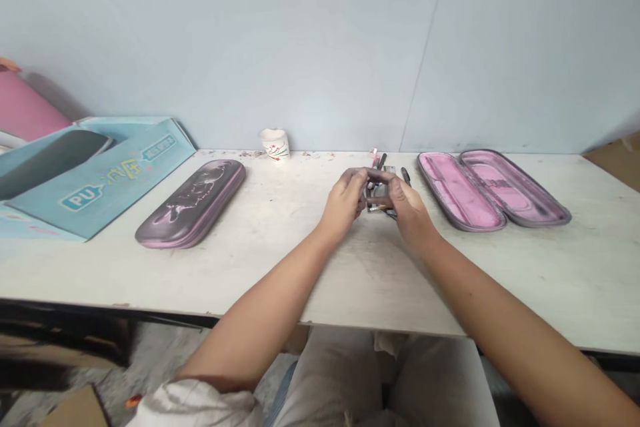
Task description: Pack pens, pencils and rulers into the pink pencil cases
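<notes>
My left hand (346, 200) and my right hand (406, 203) meet over the middle of the white table (280, 260), both closed around a small bunch of pens (380, 180). The pen tips stick out past my fingers toward the wall; a pink one and dark ones show. An open pencil case (493, 188) with a pink lining lies flat just right of my right hand. A closed purple pencil case (193, 203) lies to the left of my left hand, apart from it.
A white paper cup (275, 144) stands at the wall behind the closed case. A light blue cardboard box (95, 173) lies on the table's left end, a pink thing (25, 110) behind it. My lap shows below the table's front edge.
</notes>
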`<state>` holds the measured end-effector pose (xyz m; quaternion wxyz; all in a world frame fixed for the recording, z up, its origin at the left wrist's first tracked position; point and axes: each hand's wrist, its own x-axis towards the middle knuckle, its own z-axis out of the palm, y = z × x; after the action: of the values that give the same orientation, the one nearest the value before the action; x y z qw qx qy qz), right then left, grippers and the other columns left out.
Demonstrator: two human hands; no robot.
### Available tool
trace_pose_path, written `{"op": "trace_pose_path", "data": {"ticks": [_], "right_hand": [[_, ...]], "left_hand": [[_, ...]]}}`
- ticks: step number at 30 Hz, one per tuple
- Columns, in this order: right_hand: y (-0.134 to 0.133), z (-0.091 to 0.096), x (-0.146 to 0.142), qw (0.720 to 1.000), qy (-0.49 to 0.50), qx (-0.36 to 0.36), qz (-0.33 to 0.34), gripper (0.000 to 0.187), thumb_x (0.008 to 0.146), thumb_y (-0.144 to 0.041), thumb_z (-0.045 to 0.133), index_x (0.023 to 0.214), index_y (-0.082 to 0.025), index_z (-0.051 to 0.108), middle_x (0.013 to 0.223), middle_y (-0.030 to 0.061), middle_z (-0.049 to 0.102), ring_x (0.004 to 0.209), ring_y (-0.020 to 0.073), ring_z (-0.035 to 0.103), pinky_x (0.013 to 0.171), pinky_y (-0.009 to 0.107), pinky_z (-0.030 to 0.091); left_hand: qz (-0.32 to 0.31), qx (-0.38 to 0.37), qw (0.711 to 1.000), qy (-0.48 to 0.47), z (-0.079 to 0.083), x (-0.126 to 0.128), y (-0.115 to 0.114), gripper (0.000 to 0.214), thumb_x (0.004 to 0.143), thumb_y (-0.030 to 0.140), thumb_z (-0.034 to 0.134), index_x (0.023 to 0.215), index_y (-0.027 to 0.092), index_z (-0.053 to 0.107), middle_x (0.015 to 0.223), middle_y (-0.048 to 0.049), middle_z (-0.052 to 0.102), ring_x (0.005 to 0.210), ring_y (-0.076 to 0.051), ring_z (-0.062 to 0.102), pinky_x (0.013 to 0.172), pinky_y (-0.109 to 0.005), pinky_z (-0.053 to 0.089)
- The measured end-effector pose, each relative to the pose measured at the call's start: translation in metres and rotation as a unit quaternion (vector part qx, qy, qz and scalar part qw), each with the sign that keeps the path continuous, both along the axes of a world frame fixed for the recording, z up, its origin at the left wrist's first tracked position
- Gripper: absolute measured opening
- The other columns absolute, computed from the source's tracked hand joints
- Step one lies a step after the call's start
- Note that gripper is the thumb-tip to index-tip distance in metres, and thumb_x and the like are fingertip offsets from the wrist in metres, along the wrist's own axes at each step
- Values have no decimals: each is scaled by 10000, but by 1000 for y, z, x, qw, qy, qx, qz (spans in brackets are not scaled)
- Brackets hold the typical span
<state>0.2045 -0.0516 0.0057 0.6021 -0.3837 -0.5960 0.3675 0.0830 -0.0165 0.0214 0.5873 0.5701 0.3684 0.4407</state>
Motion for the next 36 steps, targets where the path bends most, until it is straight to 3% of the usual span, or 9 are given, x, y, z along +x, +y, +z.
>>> {"op": "trace_pose_path", "data": {"ticks": [3,7,11,18,25,36], "right_hand": [[0,-4,-4,999,28,-30,24,421,824,-562,406,1058,-248,561,1162,53,549,1010,174,550,750,331,534],[3,-14,-10,989,58,-102,93,399,806,-571,436,980,-227,536,1021,42,585,908,161,587,748,345,533],[3,-19,-14,972,80,-158,155,384,803,-583,430,888,-218,510,886,25,602,809,157,607,729,359,531],[1,-18,-15,948,109,-216,208,412,791,-601,438,847,-201,520,873,31,595,814,151,590,809,383,500],[1,-18,-14,941,107,-238,214,447,768,-622,453,867,-193,526,906,47,597,862,163,582,830,386,482],[0,-11,-17,943,98,-254,189,490,720,-658,489,851,-186,511,741,9,575,695,139,586,728,348,510]], "left_hand": [[-6,-52,995,-90,5,-4,2,283,833,471,333,772,208,417,397,109,220,290,-43,140,332,-159,110],[-20,-105,977,-186,11,-13,6,447,800,613,254,803,207,441,376,110,183,272,-53,143,311,-167,119],[-33,-121,960,-250,14,-19,7,476,806,610,275,828,183,484,373,106,202,268,-48,168,306,-172,130],[-35,-160,935,-314,12,-21,8,435,799,581,327,788,182,500,378,98,213,280,-53,175,310,-171,129],[-47,-194,908,-369,13,-21,6,429,795,560,359,753,167,527,372,94,226,277,-53,185,310,-173,123],[-31,-192,909,-370,13,-19,4,411,803,538,344,708,174,509,375,86,227,283,-60,189,313,-176,129]]}}
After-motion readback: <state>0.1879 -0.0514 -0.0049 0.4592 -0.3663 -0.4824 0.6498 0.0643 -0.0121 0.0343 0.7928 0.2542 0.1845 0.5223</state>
